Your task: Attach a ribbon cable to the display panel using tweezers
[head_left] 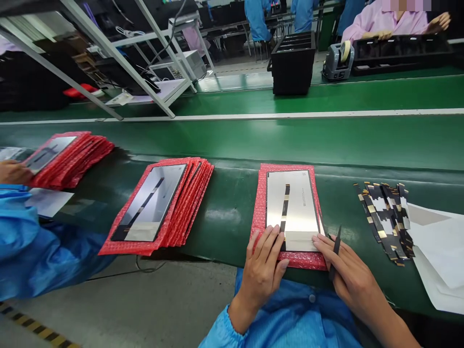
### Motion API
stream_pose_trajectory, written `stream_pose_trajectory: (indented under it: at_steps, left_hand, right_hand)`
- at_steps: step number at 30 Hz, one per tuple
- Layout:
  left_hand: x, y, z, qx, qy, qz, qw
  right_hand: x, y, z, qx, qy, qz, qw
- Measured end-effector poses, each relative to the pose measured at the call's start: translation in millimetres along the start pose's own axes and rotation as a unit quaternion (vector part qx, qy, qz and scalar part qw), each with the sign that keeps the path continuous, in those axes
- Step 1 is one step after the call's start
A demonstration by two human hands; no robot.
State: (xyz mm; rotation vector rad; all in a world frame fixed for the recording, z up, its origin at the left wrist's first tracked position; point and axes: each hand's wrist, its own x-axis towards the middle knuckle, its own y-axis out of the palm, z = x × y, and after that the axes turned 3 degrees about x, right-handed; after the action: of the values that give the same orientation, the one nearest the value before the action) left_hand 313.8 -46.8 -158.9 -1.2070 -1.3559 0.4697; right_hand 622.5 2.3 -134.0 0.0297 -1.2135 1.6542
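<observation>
Green conveyor bench [232, 145]. Silver panel [293, 208] lies on a red bubble sheet [261, 193] at the near edge. Left hand [263, 270] presses fingers flat by the flex strip [285, 208]. Right hand [348, 270] pinches black tweezers [335, 251], fingertips steadying the panel corner. Seating step, likely; next calls for careful tweezer placement.

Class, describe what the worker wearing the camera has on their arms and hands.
Both hands are bare, with no gloves: the left hand and the right hand. A bright blue smock sleeve with a gathered cuff ends at the left wrist; the right forearm is uncovered.
</observation>
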Motion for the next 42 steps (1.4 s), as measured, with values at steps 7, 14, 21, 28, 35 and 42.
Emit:
stream_pose_trajectory:
  at_steps: [7,14,21,28,35,42]
  left_hand:
    - [0.2,15.9,1.8,0.007,-0.006,0.029,1.000]
    - [-0.9,12.6,3.7,-0.020,-0.087,0.016,0.996]
    - [28.5,-4.7,68.4,-0.096,-0.244,0.035,0.964]
    - [67.6,1.5,95.7,-0.130,-0.260,0.093,0.952]
    - [75.9,-6.2,102.0,-0.216,-0.266,0.097,0.935]
    - [91.2,3.4,126.4,-0.316,-0.311,0.150,0.884]
  right_hand:
    - [1.5,-1.8,-3.4,-0.012,-0.011,0.003,1.000]
    - [-1.1,0.7,-7.7,-0.008,-0.008,0.000,1.000]
    - [-5.3,6.9,-14.3,0.020,-0.013,-0.007,1.000]
    - [-4.8,11.4,-18.6,0.012,-0.063,0.004,0.998]
    - [-2.8,12.1,-16.3,0.016,-0.095,0.033,0.995]
    - [5.4,17.6,-17.9,0.000,-0.117,-0.011,0.993]
